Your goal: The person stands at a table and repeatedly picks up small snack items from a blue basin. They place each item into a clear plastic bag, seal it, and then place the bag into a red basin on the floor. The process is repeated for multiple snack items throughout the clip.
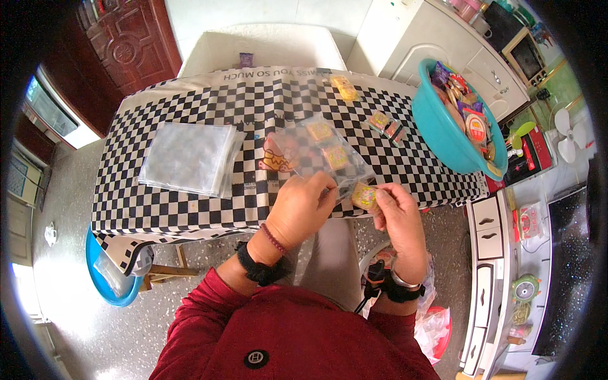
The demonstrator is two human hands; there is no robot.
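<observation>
My left hand (308, 199) pinches the near edge of a clear plastic bag (350, 152), which lies flat on the checkered tablecloth (199, 104). Two small wrapped snacks, an upper one (319, 131) and a lower one (336, 156), show through the bag's film. Between the thumb and fingers of my right hand (401, 213) is a yellow wrapped snack (365, 196), right at the bag's near edge. Whether this snack is partly inside the bag I cannot tell. To the left lies a stack of clear plastic bags (185, 156).
A turquoise basin (439, 133) heaped with packaged snacks stands at the table's right. Nearer the middle lie a yellow packet (345, 88) and some small wrapped snacks (387, 127). Behind the table is a white foam box (266, 45) with a purple packet (246, 60). A blue basin (107, 285) sits lower left.
</observation>
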